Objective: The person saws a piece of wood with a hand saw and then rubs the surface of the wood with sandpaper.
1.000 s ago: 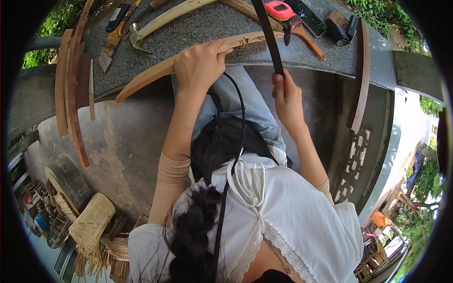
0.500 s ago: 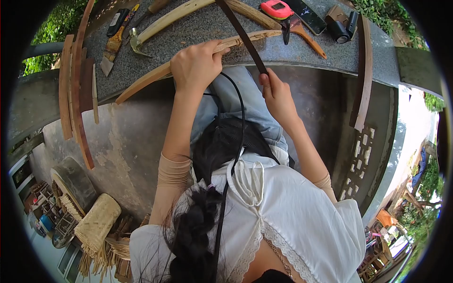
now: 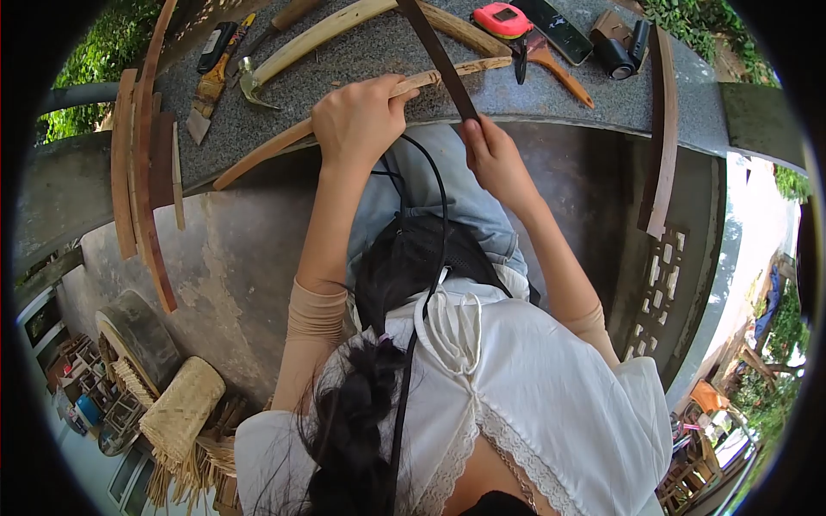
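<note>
My left hand (image 3: 357, 120) is closed around a pale wooden strip (image 3: 271, 156), which slants across the near edge of the stone table. The strip's far end is notched and roughly shaped. In my right hand (image 3: 499, 162) I grip the near end of a long, dark flat file (image 3: 437, 56). The file points away from me and crosses over the strip's far part, to the right of my left hand. Its handle end is hidden in my fingers, and its far tip is cut off by the top of the view.
On the grey stone table (image 3: 344, 67) lie a hammer (image 3: 251, 79), paintbrushes (image 3: 206, 90) (image 3: 559, 73), a red tape measure (image 3: 502, 19), a phone (image 3: 555, 30) and a curved wooden piece (image 3: 327, 34). Wooden strips (image 3: 142, 189) overhang the left edge; another strip (image 3: 662, 129) overhangs at right.
My right hand has moved slightly up and to the left, sliding the file across the wooden strip. My left hand stays nearly in place on the strip.
</note>
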### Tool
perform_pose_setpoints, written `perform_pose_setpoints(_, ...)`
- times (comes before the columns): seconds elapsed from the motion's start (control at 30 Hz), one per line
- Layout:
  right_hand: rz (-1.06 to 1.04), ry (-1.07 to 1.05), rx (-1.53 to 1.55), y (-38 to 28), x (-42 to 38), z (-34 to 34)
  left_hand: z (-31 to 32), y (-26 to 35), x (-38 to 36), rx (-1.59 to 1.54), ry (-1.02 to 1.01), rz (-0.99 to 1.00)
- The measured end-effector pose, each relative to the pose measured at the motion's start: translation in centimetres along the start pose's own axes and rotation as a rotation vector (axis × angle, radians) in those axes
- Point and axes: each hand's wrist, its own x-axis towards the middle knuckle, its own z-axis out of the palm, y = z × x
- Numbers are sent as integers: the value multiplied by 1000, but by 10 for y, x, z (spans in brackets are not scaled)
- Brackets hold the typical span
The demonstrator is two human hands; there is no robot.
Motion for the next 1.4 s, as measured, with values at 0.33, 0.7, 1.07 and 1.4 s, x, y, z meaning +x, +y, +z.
perform_pose_setpoints(0.33, 141, -51, 138, 11, -34, -4, 3, -3, 2, -25, 57, 27)
perform_pose_setpoints(0.7, 135, -22, 144, 11, -32, 3, -5, -5, 3, -23, 13, -17)
perform_pose_setpoints(1.07, 20, 10, 160, 3, -11, 7, -7, -2, 13, 67, -45, -5)
perform_pose_setpoints(1.4, -62, 37, 105, -15, 25, 9, -6, -3, 11, 34, -53, -9)
